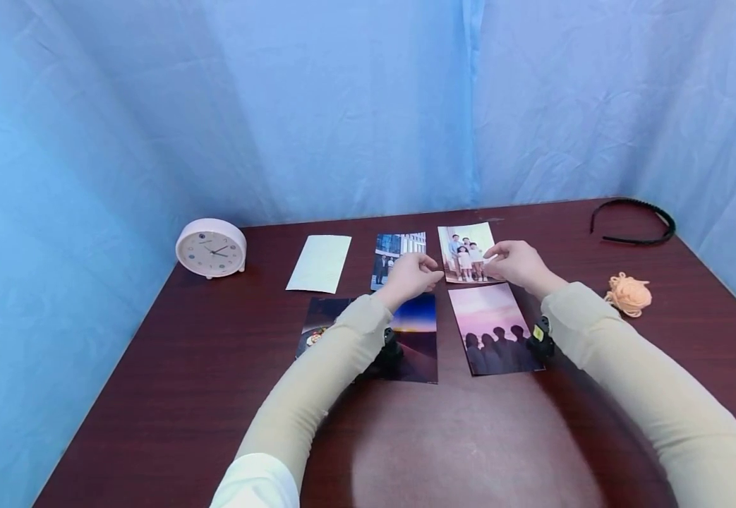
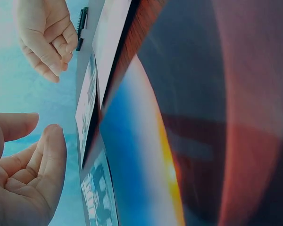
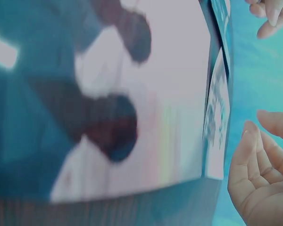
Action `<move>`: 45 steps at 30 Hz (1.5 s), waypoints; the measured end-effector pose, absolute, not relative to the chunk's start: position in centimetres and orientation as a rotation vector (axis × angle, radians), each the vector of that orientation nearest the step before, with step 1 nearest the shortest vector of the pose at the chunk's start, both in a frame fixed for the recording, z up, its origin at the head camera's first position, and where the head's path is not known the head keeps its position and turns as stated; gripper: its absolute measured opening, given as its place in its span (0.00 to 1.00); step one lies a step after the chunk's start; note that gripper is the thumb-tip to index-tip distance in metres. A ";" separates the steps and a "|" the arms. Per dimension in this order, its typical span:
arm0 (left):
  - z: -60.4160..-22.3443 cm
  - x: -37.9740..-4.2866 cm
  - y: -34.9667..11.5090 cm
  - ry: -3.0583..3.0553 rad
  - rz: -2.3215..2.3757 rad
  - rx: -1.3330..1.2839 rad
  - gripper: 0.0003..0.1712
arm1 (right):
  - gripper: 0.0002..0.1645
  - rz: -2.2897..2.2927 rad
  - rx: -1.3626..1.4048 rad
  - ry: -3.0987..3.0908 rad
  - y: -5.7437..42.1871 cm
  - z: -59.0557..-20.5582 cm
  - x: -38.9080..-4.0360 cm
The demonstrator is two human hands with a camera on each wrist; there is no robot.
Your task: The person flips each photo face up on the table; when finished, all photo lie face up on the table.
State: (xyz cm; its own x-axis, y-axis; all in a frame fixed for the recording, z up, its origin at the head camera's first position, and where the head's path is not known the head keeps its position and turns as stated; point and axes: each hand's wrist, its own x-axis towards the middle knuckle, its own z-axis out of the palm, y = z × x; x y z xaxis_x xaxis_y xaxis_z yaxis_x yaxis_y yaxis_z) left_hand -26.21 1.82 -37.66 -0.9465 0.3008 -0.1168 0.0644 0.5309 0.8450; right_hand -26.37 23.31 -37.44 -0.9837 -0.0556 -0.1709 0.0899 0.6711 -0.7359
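Note:
My left hand [image 1: 411, 276] hovers over the right side of a photo of people before buildings [image 1: 399, 243], thumb and fingertips apart. My right hand [image 1: 520, 264] is at the right edge of a family photo [image 1: 459, 247]; in the right wrist view a small gap shows between its thumb [image 3: 276, 123] and fingers [image 3: 249, 141], with nothing between them. Below the family photo lies a photo of silhouettes against a pink sky [image 1: 485, 310]. A sunset road photo [image 1: 421, 360] lies under the left wrist. Beside it, a dark photo with food [image 1: 320, 314] is partly hidden by the left forearm.
A blank white card [image 1: 320, 262] lies left of the building photo. A white round clock [image 1: 211, 248] stands at the table's back left. Peach yarn [image 1: 629, 294] and a black headband [image 1: 643, 241] are on the right. Blue curtains [image 1: 342, 106] enclose the table [image 1: 228, 402].

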 end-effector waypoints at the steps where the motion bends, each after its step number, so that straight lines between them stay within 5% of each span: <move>1: -37.7 -26.2 1.5 2.533 1.362 0.309 0.16 | 0.20 -1.201 0.012 2.702 23.0 -37.4 -26.3; 22: -38.4 -27.7 -8.9 2.829 1.319 0.172 0.16 | 0.19 -1.358 -0.094 2.577 16.2 -37.2 -26.6; 45: -40.0 -29.1 -18.2 2.687 1.555 -0.046 0.28 | 0.20 -1.333 -0.276 2.623 8.3 -37.8 -27.8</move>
State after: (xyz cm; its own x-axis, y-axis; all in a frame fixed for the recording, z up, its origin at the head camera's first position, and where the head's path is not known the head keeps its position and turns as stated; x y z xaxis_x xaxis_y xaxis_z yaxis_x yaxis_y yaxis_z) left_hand -29.15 -18.20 -40.00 -0.9989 -0.0076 -0.0463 -0.0439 0.4980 0.8661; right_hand -27.75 8.33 -37.83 -0.9653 -0.2481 -0.0811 -0.0809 0.5796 -0.8109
